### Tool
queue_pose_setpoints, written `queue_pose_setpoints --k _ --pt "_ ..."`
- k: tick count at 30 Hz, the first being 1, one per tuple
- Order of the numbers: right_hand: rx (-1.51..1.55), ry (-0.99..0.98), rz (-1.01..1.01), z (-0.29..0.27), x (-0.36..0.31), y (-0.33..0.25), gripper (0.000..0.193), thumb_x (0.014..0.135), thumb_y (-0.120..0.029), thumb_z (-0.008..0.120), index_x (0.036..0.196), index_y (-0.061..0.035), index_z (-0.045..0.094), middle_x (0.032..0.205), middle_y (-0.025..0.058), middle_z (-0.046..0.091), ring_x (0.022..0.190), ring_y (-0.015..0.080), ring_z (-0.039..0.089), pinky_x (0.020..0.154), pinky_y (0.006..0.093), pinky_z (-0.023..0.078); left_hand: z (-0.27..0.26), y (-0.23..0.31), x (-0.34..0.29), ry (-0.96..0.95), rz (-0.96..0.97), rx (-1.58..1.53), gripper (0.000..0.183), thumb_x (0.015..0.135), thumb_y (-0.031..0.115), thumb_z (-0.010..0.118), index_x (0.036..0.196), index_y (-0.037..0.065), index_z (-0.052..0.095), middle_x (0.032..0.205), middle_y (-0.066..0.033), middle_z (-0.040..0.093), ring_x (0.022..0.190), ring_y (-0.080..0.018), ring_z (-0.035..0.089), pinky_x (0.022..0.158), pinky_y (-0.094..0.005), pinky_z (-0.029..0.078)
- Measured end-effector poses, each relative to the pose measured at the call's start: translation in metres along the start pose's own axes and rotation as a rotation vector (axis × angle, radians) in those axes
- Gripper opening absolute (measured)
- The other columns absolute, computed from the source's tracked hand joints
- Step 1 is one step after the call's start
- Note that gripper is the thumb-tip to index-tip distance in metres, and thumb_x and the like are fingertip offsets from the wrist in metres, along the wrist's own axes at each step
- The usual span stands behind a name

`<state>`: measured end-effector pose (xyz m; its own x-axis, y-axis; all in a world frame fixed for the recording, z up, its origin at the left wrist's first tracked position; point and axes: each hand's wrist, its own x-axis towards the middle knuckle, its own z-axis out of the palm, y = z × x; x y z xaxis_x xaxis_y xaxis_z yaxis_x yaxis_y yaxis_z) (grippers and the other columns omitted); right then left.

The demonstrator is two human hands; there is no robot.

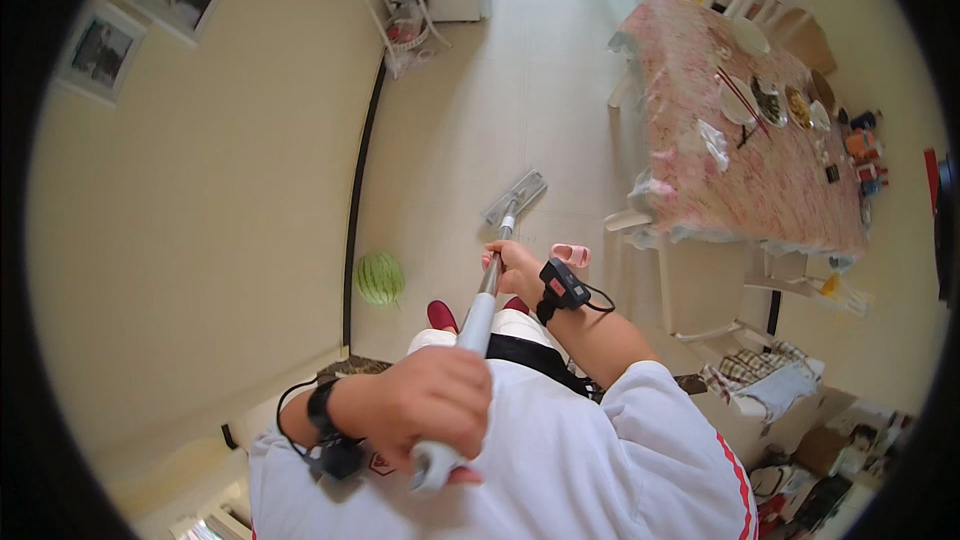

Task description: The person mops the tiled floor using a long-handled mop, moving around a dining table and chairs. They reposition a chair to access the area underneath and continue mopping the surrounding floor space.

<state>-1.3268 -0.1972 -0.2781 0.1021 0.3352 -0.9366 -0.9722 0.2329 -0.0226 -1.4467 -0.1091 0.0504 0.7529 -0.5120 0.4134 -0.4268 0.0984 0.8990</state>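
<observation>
A flat mop runs from close to my chest down to the floor ahead of me. My left hand is wrapped round the grey grip at the top of its handle. Lower down, my right hand closes round the metal part of the pole. The rectangular mop head lies tilted at an angle on the pale floor. Both wrists wear a strapped black device with a cable.
A watermelon sits on the floor by the left wall. Pink slippers lie right of the mop. A dining table with a floral cloth, dishes and chopsticks stands at right, chairs around it. A white rack stands at the far left.
</observation>
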Motion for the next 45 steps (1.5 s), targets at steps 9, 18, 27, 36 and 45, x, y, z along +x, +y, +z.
queue_pose_setpoints --k 9,18,27,36,45 --pt "0.316 -0.136 -0.129 0.004 0.046 -0.046 0.018 0.078 -0.014 0.045 0.064 -0.0031 0.043 0.062 0.0092 0.051 0.056 0.0221 0.053 0.057 0.0323 0.052 -0.001 -0.032 -0.087 0.593 0.038 -0.007 0.017 0.069 0.015 0.076 0.069 0.008 0.061 0.07 -0.0035 0.058 0.071 -0.0252 0.058 0.078 -0.0415 0.045" --pt "-0.122 0.196 -0.411 -0.066 0.135 -0.086 0.01 0.083 -0.008 0.045 0.092 -0.0044 0.041 0.073 0.0103 0.049 0.054 0.0242 0.053 0.048 0.035 0.048 0.023 -0.154 -0.114 0.603 -0.06 -0.099 0.016 0.064 0.002 0.058 0.053 0.004 0.047 0.058 -0.0055 0.051 0.062 -0.0238 0.052 0.072 -0.0366 0.042" --pt "-0.617 0.248 -0.163 -0.026 0.111 0.001 0.022 0.08 -0.001 0.048 0.101 0.0001 0.043 0.079 0.0129 0.054 0.061 0.0238 0.059 0.054 0.038 0.058 0.035 -0.067 -0.173 0.557 -0.191 -0.021 0.016 0.063 0.004 0.057 0.05 0.004 0.047 0.055 -0.005 0.052 0.055 -0.0234 0.052 0.063 -0.0375 0.042" --pt "-0.649 0.064 -0.074 -0.004 0.059 0.226 0.012 0.082 -0.007 0.049 0.09 0.0009 0.046 0.08 0.0133 0.058 0.066 0.025 0.063 0.055 0.0398 0.059 0.094 0.087 -0.276 0.585 -0.228 0.0 0.011 0.058 0.0 0.058 0.05 0.003 0.051 0.054 -0.0063 0.054 0.052 -0.0229 0.053 0.06 -0.0349 0.043" --pt "-0.515 -0.019 0.021 -0.029 -0.004 0.331 0.016 0.081 -0.007 0.05 0.093 -0.0003 0.043 0.075 0.0124 0.057 0.063 0.0272 0.063 0.055 0.0393 0.058 0.151 0.162 -0.31 0.383 -0.224 0.024 0.014 0.059 0.001 0.062 0.051 0.005 0.051 0.056 -0.0057 0.055 0.052 -0.0226 0.053 0.059 -0.033 0.044"
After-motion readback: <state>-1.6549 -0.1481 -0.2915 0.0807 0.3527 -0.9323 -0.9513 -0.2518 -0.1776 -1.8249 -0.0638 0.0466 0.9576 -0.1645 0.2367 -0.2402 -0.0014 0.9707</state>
